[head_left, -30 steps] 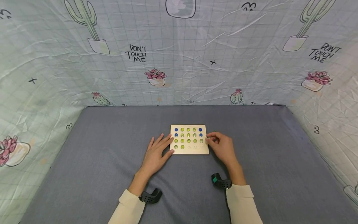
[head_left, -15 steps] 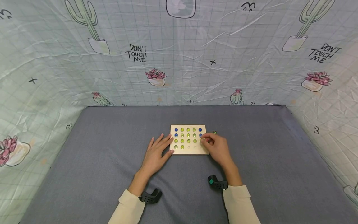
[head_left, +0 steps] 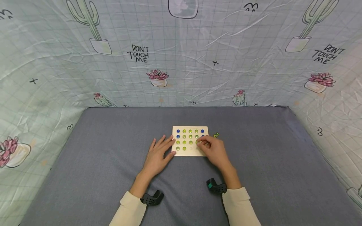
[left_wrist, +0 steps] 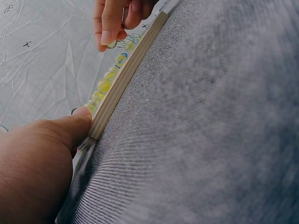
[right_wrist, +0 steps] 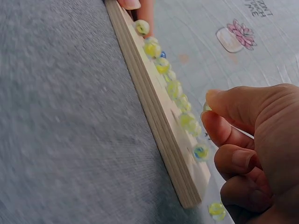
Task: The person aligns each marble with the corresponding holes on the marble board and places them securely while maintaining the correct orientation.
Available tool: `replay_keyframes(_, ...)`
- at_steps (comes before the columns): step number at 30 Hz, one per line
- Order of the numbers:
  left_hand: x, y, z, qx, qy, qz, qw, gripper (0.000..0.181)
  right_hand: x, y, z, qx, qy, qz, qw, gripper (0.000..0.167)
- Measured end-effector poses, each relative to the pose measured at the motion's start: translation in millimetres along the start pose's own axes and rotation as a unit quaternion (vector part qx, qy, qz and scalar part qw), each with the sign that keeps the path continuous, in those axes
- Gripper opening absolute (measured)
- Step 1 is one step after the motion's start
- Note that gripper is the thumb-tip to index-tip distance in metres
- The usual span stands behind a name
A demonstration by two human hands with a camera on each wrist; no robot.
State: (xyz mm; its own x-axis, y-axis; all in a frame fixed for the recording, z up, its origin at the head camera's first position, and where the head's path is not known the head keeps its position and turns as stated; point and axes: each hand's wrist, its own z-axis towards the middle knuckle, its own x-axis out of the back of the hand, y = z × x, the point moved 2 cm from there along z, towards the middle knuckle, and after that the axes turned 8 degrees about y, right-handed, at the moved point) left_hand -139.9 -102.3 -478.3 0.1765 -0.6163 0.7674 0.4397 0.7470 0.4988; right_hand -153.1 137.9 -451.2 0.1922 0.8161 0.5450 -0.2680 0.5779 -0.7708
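Observation:
A wooden board with rows of round hollows lies on the cloth, holding yellow-green marbles and a few blue marbles. My left hand rests at the board's left edge, fingers spread and thumb touching the near left corner. Above the board's right part, my right hand pinches a small marble between thumb and forefinger; only a sliver of it shows. The other fingers of that hand curl loosely. In the head view the right hand hides the board's near right hollows.
Loose yellow-green marbles lie on the grey cloth just right of the board. A patterned curtain hangs behind and at both sides. Each wrist wears a black camera mount.
My right hand has moved left from the board's right edge to over its near right part, uncovering loose marbles beside the board. My left hand has stayed in place.

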Motion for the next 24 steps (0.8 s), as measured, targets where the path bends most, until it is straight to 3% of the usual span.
replay_keyframes(24, 2.1, 1.6, 0.7, -0.006, 0.006, -0.001, 1.0, 0.053, -18, -11, -3.8, 0.035, -0.024, -0.002, 0.9991, 0.007)
